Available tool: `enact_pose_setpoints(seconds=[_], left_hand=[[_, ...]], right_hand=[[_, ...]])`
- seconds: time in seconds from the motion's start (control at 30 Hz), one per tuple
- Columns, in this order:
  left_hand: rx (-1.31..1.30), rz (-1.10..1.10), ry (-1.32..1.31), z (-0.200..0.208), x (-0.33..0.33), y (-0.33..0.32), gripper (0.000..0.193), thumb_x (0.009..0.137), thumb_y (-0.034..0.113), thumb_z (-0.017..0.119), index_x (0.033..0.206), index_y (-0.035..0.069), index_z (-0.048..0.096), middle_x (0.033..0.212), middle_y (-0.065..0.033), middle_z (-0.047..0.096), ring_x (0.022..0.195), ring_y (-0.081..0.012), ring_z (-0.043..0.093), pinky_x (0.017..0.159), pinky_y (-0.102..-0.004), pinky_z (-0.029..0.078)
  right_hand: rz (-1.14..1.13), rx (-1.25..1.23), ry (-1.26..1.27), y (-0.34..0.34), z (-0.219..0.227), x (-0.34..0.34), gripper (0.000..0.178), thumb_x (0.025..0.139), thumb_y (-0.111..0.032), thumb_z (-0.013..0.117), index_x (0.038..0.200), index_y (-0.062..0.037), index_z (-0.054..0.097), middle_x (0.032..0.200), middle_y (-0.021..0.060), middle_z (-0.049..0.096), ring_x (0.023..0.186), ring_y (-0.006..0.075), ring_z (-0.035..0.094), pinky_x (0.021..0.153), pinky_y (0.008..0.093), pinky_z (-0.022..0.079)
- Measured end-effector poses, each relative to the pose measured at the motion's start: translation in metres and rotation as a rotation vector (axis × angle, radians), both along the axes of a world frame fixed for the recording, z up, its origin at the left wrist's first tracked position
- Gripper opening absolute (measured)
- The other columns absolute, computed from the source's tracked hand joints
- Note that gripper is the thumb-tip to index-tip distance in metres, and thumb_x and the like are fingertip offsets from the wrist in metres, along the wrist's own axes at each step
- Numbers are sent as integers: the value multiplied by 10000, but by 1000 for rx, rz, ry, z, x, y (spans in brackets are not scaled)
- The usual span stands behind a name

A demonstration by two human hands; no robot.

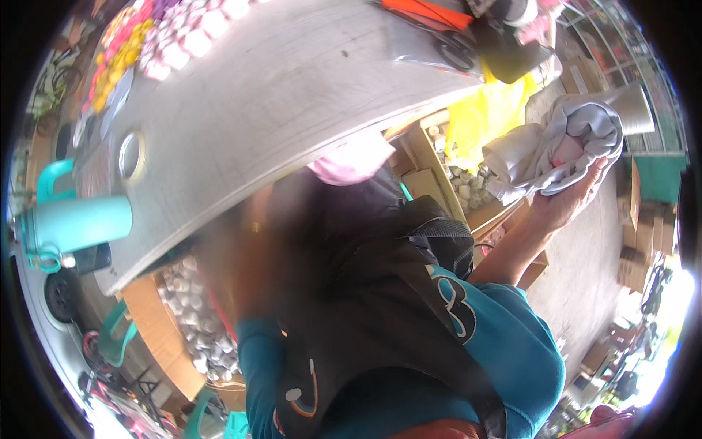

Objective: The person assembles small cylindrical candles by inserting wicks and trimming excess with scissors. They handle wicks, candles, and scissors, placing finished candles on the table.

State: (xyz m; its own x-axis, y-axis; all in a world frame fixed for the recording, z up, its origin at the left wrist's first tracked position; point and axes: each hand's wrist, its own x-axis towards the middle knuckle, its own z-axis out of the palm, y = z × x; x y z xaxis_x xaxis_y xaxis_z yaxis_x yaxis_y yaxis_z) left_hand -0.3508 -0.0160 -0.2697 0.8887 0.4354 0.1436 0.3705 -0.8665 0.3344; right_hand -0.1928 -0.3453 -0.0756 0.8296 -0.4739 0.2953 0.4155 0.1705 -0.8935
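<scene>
Out to the right, my right hand (569, 205) is closed round a bunched grey cloth (512, 157), palm up. Something pinkish shows within its folds. My left hand (256, 208) is by the table's near edge, smeared by motion, so its fingers cannot be made out. A pale pink cloth (355, 162) lies at the table edge above my lap, to the right of the left hand. My dark apron (365, 293) covers my front.
On the grey table (270, 102) are bundled pink, white and yellow pieces (168, 44), a tape roll (131, 157), a turquoise bottle (80, 225) and black scissors (457, 51). Boxes of small white pieces (191, 314) stand below on both sides. A yellow bag (482, 117) hangs right.
</scene>
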Motion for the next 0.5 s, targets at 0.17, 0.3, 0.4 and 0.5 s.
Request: enact_pose_setpoints(seconds=[0.17,0.3,0.4,0.5], left_hand=[[17,-12,-36,59,-10,-26,265,766,229,676,922,17,642,883,-179,633,819,-368,614,732,-467,499],[-62,-215,-136,79,24,-56,252,775,221,670,920,16,643,871,-176,634,810,-358,615,727,-457,500],[-78,-370,-94,71,77,-78,243,782,215,666,919,16,644,862,-173,635,803,-351,617,723,-450,501],[-33,-432,14,54,132,-90,234,789,209,662,918,15,644,853,-171,636,796,-344,618,719,-443,502]], right_hand=[[72,64,136,-15,-23,5,418,951,-377,566,1201,-41,567,1007,46,594,764,106,567,670,259,486],[116,-41,96,-18,-37,9,428,970,-356,531,1250,-33,545,1141,83,583,984,163,571,776,287,487],[57,54,192,-24,-43,10,549,911,-290,588,1350,6,442,1213,185,559,1088,301,552,906,399,441],[64,-16,196,-29,-52,9,597,893,-265,605,1380,18,406,1214,222,557,1089,351,556,945,440,420]])
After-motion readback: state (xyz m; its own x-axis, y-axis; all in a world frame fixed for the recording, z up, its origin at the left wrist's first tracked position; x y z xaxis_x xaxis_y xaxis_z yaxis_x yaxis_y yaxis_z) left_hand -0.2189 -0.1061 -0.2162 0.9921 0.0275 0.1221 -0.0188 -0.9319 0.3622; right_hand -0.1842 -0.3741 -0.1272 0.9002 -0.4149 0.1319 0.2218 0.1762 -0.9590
